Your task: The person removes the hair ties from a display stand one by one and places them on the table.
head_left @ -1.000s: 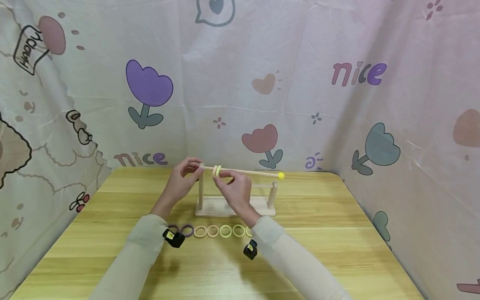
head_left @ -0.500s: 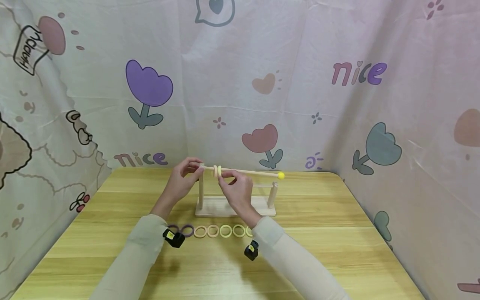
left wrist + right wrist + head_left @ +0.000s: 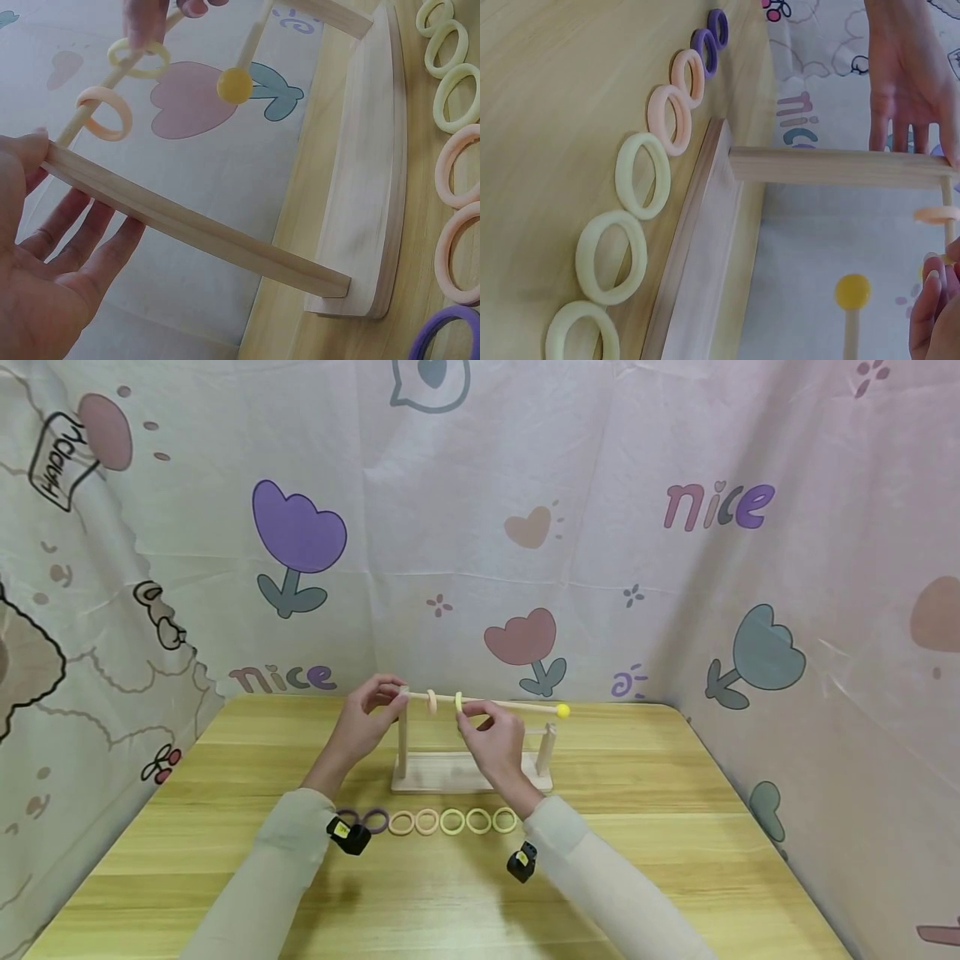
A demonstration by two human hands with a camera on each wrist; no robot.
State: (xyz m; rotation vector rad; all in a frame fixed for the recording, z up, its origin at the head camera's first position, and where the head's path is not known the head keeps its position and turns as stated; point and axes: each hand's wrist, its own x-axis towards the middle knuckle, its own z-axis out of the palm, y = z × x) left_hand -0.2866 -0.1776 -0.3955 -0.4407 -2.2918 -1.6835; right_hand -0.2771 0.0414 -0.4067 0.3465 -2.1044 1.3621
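A wooden rack (image 3: pixel 435 772) stands on the table with two posts, each bearing a horizontal rod. My left hand (image 3: pixel 360 718) grips the top of the taller left post (image 3: pixel 202 221), thumb at the rod's end. From there the upper rod (image 3: pixel 510 703) runs right to a yellow ball tip (image 3: pixel 562 711). A peach hair tie (image 3: pixel 105 114) hangs on this rod near the post. Further right, my right hand (image 3: pixel 495 739) pinches a pale yellow hair tie (image 3: pixel 459 702) around the same rod, apart from the peach one. Fingers partly cover it in the right wrist view.
In front of the rack, a row of loose hair ties lies on the table (image 3: pixel 652 860): purple (image 3: pixel 376 821), peach (image 3: pixel 427 822) and pale yellow (image 3: pixel 478 822). A lower rod with its own yellow ball (image 3: pixel 234 86) comes from the shorter right post (image 3: pixel 546 750). A printed cloth hangs behind.
My right hand has slid the pale yellow hair tie rightward along the rod, opening a gap from the peach one. The left hand keeps its place on the post.
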